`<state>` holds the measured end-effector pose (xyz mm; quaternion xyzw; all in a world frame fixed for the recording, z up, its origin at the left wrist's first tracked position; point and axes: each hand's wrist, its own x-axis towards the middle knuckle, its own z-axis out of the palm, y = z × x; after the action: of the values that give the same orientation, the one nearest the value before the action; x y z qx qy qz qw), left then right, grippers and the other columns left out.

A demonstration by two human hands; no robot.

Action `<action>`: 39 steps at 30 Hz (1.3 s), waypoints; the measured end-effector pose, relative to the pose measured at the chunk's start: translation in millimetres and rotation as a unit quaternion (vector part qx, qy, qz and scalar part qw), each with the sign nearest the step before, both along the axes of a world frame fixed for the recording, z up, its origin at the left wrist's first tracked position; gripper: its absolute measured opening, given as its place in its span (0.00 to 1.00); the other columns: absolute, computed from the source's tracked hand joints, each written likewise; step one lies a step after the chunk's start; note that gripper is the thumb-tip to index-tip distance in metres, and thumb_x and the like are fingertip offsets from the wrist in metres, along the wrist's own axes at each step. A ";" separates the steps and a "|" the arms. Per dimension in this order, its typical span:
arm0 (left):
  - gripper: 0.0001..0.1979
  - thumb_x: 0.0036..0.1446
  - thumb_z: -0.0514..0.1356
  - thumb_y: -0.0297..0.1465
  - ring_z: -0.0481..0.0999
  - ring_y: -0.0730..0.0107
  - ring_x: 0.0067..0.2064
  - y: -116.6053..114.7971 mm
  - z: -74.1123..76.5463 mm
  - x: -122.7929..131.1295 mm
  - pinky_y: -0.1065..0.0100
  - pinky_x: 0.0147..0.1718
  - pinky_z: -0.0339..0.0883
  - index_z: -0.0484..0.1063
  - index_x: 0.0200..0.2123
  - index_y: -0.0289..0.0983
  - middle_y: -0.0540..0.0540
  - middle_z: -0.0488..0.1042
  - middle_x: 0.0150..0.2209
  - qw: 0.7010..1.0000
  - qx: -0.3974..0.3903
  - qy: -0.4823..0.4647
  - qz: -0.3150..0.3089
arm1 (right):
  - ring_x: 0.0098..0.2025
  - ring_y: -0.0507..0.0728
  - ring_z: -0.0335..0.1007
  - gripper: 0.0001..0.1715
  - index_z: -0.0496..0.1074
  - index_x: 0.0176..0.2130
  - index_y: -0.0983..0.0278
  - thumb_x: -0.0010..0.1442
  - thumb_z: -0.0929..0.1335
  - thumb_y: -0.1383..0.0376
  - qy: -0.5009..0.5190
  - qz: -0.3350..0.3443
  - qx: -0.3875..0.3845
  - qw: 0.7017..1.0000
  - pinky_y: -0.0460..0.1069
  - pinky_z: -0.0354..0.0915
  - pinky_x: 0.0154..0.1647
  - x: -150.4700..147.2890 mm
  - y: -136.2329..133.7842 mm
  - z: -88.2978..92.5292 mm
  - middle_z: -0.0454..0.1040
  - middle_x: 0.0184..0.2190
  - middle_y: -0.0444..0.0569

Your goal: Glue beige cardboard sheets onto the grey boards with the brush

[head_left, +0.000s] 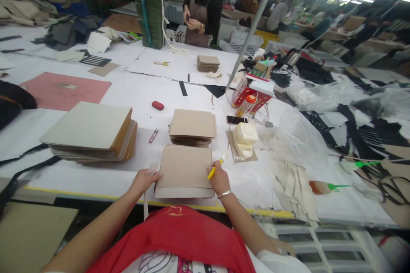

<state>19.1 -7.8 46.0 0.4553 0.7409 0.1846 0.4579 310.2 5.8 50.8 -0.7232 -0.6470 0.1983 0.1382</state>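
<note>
Red apron (182, 234), at 6 o'clock before the white surface (96, 177). Grey-topped stack (86, 128), at 10 o'clock from the near tan stack (185, 166), which lies between the hands; middle tan stack (190, 124), just beyond it at 12 o'clock. Left hand (144, 180), at 9 o'clock, touches the near stack's edge, its fingers pinching a pale strip (146, 205); right hand (220, 178), at 3 o'clock, grips a slender yellow tool (212, 173).

Red apron (192, 232), white sleeve (282, 262), silver bracelet (224, 194)
</note>
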 end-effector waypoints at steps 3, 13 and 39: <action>0.15 0.37 0.59 0.41 0.65 0.73 0.21 2.8 -5.2 -1.8 0.74 0.19 0.55 0.63 0.16 0.36 0.53 0.65 0.15 1.000 0.021 -0.005 0.013 | 0.20 0.48 0.53 0.10 0.58 0.38 0.63 0.56 0.62 0.62 -0.020 0.008 -0.013 1.000 0.43 0.43 0.21 -1.7 1.8 2.4 0.60 0.19 0.40; 0.11 0.36 0.60 0.37 0.69 0.71 0.25 13.7 -4.0 -13.3 0.73 0.25 0.58 0.67 0.17 0.35 0.51 0.68 0.18 0.997 0.019 0.028 -0.064 | 0.20 0.48 0.52 0.14 0.58 0.41 0.65 0.58 0.61 0.59 -0.082 0.052 -0.029 0.995 0.43 0.43 0.22 -3.8 6.6 2.9 0.61 0.19 0.41; 0.22 0.51 0.55 0.40 0.71 0.60 0.44 -0.1 32.8 45.6 0.64 0.38 0.65 0.60 0.50 0.43 0.45 0.54 0.59 0.881 0.103 0.290 -0.359 | 0.14 0.46 0.58 0.13 0.66 0.32 0.64 0.54 0.62 0.56 0.472 0.015 -0.110 0.874 0.41 0.57 0.12 -122.7 67.0 41.1 0.66 0.18 0.42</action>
<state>64.7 -7.9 78.8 0.7681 0.6029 -0.0577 0.2080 187.5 72.8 91.9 -0.5442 -0.4896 0.5881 0.3440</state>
